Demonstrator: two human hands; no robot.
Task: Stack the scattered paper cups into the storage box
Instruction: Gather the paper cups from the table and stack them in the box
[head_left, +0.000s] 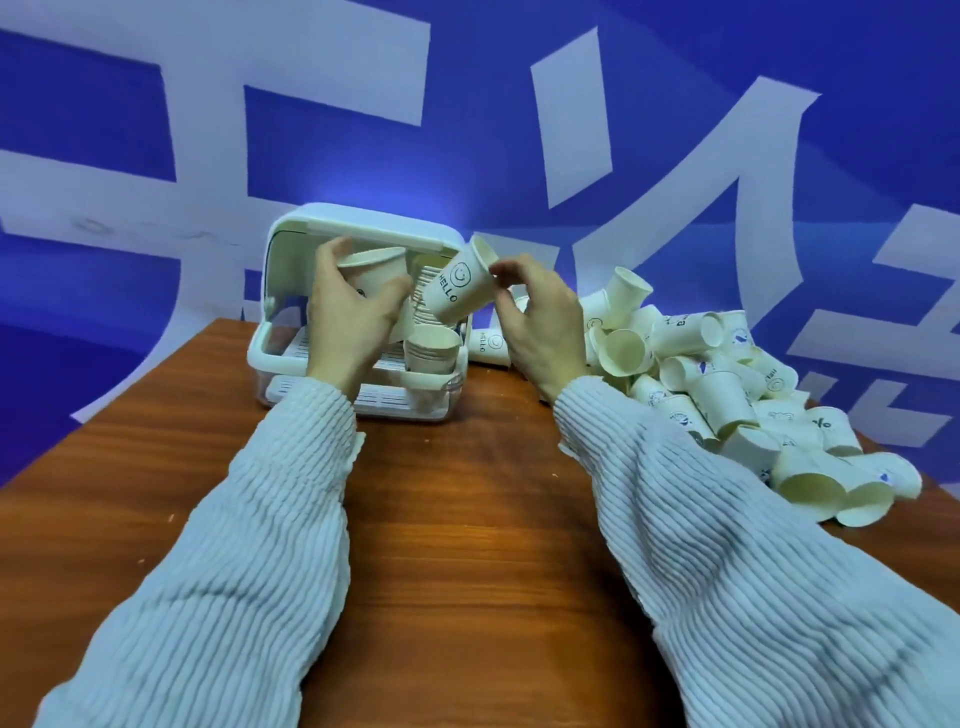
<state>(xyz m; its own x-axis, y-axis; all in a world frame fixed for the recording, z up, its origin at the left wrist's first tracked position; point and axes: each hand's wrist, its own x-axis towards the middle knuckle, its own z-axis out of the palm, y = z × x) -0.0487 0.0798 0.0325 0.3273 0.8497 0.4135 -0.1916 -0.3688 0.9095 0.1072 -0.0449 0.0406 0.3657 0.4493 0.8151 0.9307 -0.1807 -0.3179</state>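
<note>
Storage box (291, 358) sits centre-left of frame on the wooden table (467, 519), lid up; inside at its right end is a nested stack of cups (434, 348), with more stacked cups showing behind the hands. Left hand (353, 306) has its fingers curled round a cup (376, 270) held in the box opening. Right hand (540, 317) pinches the rim of a tilted "HELLO" cup (460, 286) just beside the box, and the loose cup pile (727, 384) fills mid-right of frame.
</note>
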